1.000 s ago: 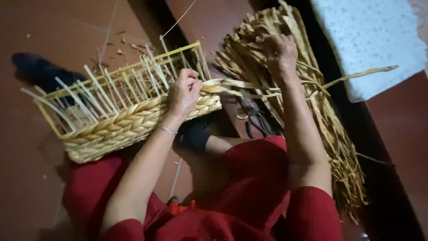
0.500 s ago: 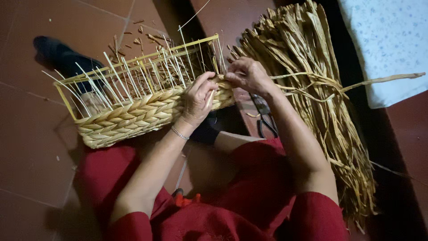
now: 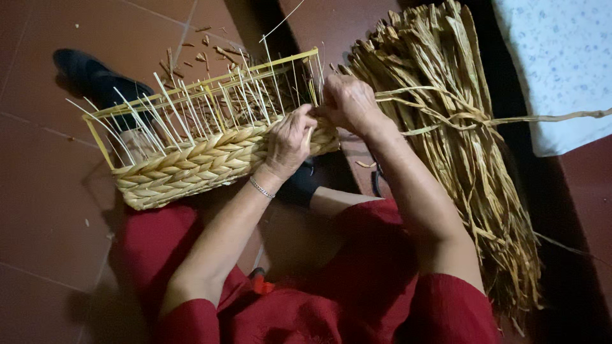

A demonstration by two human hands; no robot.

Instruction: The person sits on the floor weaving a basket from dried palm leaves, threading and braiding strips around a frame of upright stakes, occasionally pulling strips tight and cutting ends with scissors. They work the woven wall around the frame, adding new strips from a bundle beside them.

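- the half-woven basket [image 3: 191, 162] lies on its side across the person's red-clothed lap, its braided straw wall facing the camera and its yellow wire frame [image 3: 210, 83] with thin upright stakes pointing away.
- the left hand [image 3: 290, 140] is closed over the right end of the braided wall, fingers curled onto the straw weave, a thin bracelet [image 3: 261, 188] at the wrist.
- the right hand [image 3: 347, 102] sits just beside it at the basket's corner, fingers pinched on a straw strand; the 2 hands touch.
- a big bundle of dried straw [image 3: 459, 146], tied round the middle, lies on the red tiled floor [image 3: 44, 191] to the right.
- a dark shoe [image 3: 95, 79] rests beyond the basket.
- a pale speckled cloth [image 3: 561, 64] is at the top right corner.
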